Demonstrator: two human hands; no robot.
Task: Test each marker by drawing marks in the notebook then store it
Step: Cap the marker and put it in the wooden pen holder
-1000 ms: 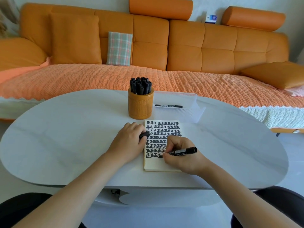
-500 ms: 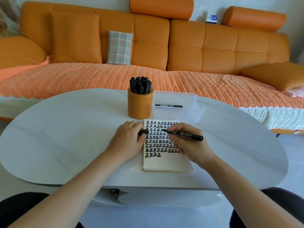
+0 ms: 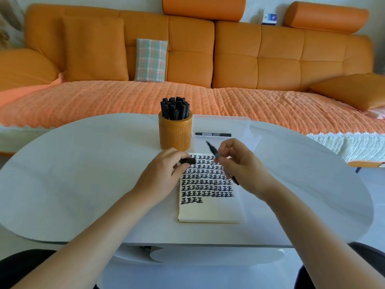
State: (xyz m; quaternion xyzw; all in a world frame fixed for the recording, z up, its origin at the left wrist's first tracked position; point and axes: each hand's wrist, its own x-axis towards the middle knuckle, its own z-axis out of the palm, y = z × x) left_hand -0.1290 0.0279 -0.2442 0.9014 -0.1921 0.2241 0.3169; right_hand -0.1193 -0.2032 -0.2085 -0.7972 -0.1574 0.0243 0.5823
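Over the upper half of the notebook [image 3: 208,211], your right hand [image 3: 243,165] pinches the uncapped marker [image 3: 216,153] between thumb and fingers. Its tip is raised off the page and points up and away toward the clear tray [image 3: 239,122], while its back end shows below your hand. Your left hand [image 3: 164,176] rests at the notebook's top left corner with its fingers curled round the black cap [image 3: 188,161], which sticks out to the right over the page. Cap and marker tip are near each other but apart.

The notebook lies flat on the white table [image 3: 83,174], just in front of you. Its open page is filled with rows of black marks down to a short last row, and the lower part is bare paper.

Behind your left hand stands the orange pen cup [image 3: 175,132], packed with upright black markers [image 3: 175,108]. Just beside it on the right, the clear tray holds one capped marker [image 3: 212,134] lying sideways. An orange sofa [image 3: 229,59] with a plaid cushion [image 3: 151,59] runs along the wall beyond the table.
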